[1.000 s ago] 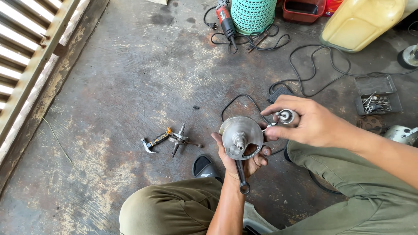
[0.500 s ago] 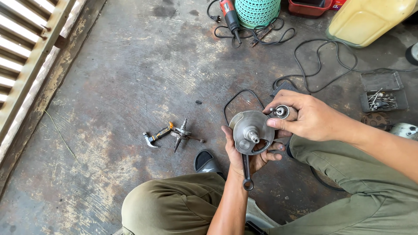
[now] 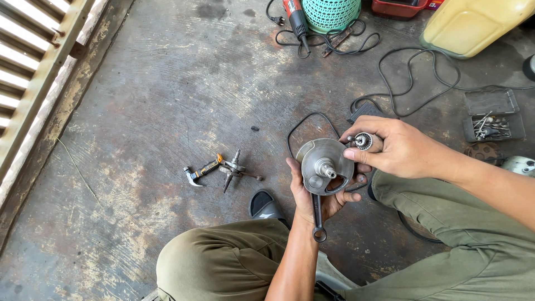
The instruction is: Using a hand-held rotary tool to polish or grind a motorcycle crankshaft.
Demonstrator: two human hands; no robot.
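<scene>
**Fingers pinch a small bearing beside the flywheel disc**

Fingers (image 3: 365, 159) of the right hand (image 3: 401, 149) are closed around a small round bearing-like part (image 3: 363, 141), held just off the upper right edge of the grey metal disc (image 3: 326, 164). The left hand (image 3: 320, 192) cups that disc from beneath, its fingers curled up around the lower rim, so the disc sits above the person's knees with its short centre shaft (image 3: 326, 167) pointing up toward the camera. A slim spanner (image 3: 316, 217) hangs below the disc, seemingly trapped in the same left-hand grip; the view is too tight there to say how it is held.

To do this step well, in my judgement, the disc should be kept level and steady in the left palm, with the thumb clear of the shaft. The small part wants to be held square to the disc and not tilted, gripped by its outer edge so the bore stays visible. Dirt from the concrete floor (image 3: 167, 100) should be kept off both pieces.

Left of the disc, on the floor, lie a small hammer (image 3: 202, 170) and a spindly metal part (image 3: 234, 170). Beyond the disc, black cables (image 3: 401, 83) trail toward a red-bodied power tool (image 3: 294, 19) and a green basket (image 3: 331, 12). Right of the disc stands an open tray of bits (image 3: 493, 120).
</scene>
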